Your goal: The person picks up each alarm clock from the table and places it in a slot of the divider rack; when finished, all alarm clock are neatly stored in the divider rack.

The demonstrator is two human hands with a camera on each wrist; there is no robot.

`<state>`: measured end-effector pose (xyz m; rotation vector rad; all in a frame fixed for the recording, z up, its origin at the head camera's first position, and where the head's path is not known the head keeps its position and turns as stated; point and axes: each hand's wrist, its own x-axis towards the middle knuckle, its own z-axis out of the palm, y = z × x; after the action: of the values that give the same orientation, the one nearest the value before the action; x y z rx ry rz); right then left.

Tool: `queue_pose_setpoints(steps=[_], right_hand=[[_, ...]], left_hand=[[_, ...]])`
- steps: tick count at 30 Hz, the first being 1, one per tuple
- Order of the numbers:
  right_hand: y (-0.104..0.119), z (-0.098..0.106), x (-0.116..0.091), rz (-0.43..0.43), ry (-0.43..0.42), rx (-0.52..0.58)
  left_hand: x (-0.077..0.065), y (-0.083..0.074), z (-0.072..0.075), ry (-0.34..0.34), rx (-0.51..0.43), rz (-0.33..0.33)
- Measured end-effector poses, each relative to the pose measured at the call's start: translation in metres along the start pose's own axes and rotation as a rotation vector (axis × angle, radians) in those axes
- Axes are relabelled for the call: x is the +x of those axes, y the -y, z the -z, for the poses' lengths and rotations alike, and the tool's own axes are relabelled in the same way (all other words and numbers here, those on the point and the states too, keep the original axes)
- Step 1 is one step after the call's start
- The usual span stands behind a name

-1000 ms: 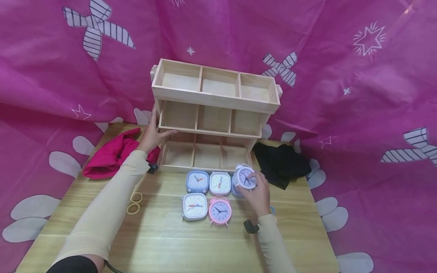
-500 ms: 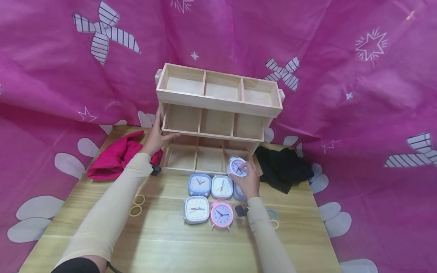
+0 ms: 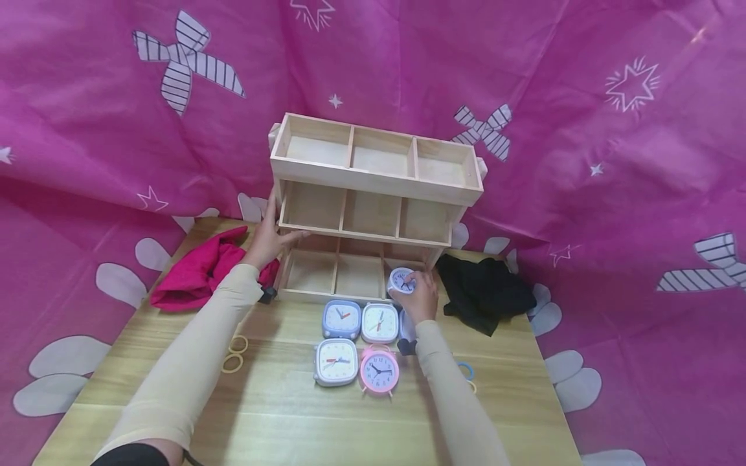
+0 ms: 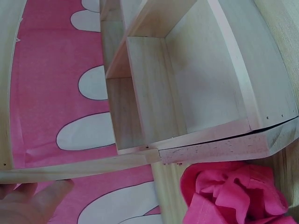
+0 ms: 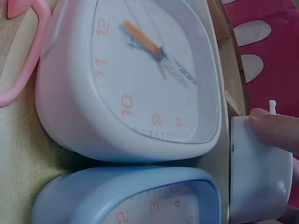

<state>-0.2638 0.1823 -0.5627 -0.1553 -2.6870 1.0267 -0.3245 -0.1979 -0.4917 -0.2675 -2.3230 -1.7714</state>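
Observation:
A wooden tiered organizer box (image 3: 375, 182) with divided compartments stands at the table's back. My left hand (image 3: 267, 238) rests against its left side, fingers up along the frame and thumb stretched under the middle tier. In the left wrist view the fingers (image 4: 49, 198) lie right below a wooden strut. My right hand (image 3: 421, 296) holds a small round white alarm clock (image 3: 401, 279) at the bottom tier's right compartment. The right wrist view shows a finger pressing on the clock's white side (image 5: 257, 172), near one little leg.
Square clocks in blue (image 3: 342, 319) and white (image 3: 380, 323), another white one (image 3: 336, 362) and a pink alarm clock (image 3: 379, 371) lie before the box. Pink cloth (image 3: 195, 275) lies left, black cloth (image 3: 486, 291) right. Rings (image 3: 233, 362) lie on both sides.
My right hand has carried the round alarm clock from over the blue clock, left and away from me, then down into the bottom right compartment. The left hand keeps its place on the box.

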Motion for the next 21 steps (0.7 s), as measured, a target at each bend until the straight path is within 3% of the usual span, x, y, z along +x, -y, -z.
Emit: queue_pose_setpoints(steps=[14,21], right_hand=[[0.000,-0.007,0.015,0.029,0.080,-0.077],[-0.008,-0.016,0.013,0.070,0.047,-0.100]], left_hand=[[0.000,0.003,0.000,-0.008,0.053,-0.015],[-0.001,0.003,-0.001,-0.010,0.021,-0.007]])
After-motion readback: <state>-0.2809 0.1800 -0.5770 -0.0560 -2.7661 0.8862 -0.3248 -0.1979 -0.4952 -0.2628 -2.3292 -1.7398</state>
